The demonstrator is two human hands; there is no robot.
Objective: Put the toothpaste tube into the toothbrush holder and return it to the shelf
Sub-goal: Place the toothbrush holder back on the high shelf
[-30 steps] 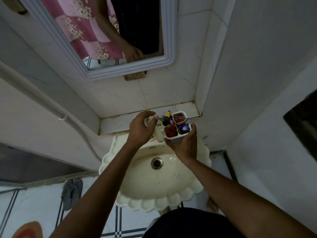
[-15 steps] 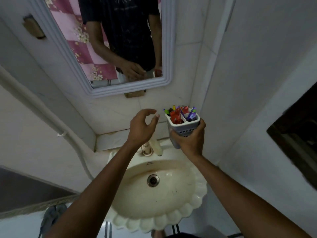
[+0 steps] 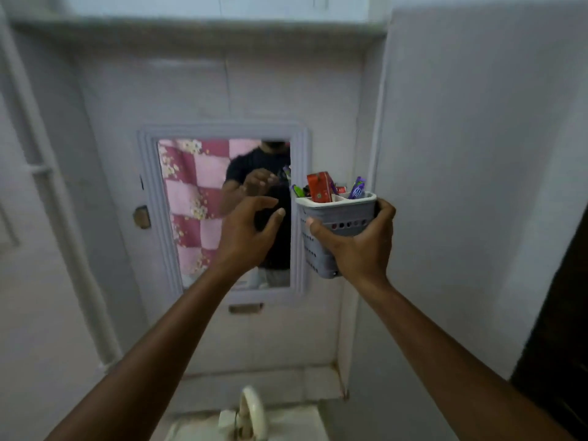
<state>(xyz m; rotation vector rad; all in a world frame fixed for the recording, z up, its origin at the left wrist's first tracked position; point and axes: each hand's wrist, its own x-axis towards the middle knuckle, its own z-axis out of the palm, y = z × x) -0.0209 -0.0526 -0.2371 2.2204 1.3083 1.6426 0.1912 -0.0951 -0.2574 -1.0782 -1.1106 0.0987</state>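
My right hand point(image 3: 356, 246) grips a grey perforated toothbrush holder point(image 3: 337, 218) and holds it upright at mirror height, to the right of the mirror. A red toothpaste tube point(image 3: 319, 187) sticks out of one of its compartments, with purple and green brush handles in the others. My left hand point(image 3: 248, 232) hovers just left of the holder with curled, parted fingers and nothing in it; it does not touch the holder. A white shelf ledge point(image 3: 197, 25) runs across the wall high above.
A white-framed mirror point(image 3: 222, 211) hangs on the wall behind my left hand. A tap point(image 3: 251, 412) and the sink's rim show at the bottom edge. A wall corner stands close on the right, with a dark opening point(image 3: 560, 313) at far right. A pipe point(image 3: 47, 186) runs down the left wall.
My right hand has lifted the holder from over the sink up to mirror height. My left hand rose alongside it, still empty. My view has tilted up from the sink toward the wall and shelf.
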